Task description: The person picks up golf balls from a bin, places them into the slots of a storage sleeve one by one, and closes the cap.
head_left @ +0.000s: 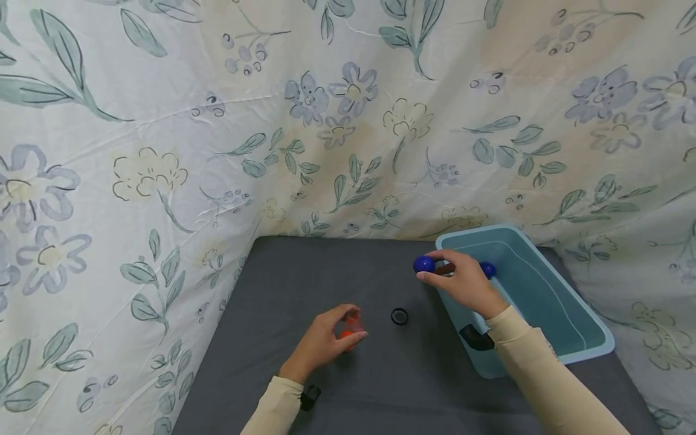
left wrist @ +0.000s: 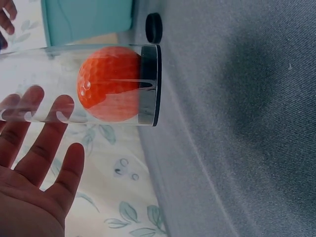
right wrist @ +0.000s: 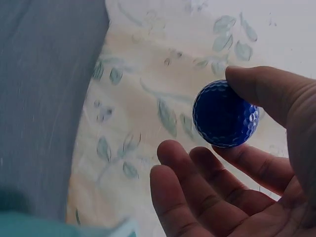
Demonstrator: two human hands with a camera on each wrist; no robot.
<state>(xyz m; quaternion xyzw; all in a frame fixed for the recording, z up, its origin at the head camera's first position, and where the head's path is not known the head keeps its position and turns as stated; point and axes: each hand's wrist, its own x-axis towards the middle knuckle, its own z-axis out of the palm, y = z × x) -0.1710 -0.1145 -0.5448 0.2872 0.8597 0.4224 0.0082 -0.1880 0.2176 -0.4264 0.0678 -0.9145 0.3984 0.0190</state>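
A blue golf ball (head_left: pixel 423 264) is pinched between the thumb and index finger of the right hand (head_left: pixel 467 284), near the left rim of a teal bin (head_left: pixel 610 345), in which a second blue ball (head_left: pixel 488 269) is partly seen. A clear tube (left wrist: pixel 66 69) is held in the curved fingers of the left hand (head_left: pixel 322 339), with an orange golf ball (left wrist: pixel 109 84) enclosed at its black-capped end. On the grey worktop (head_left: pixel 272 290), a black round cap (head_left: pixel 399 316) is seen between the hands
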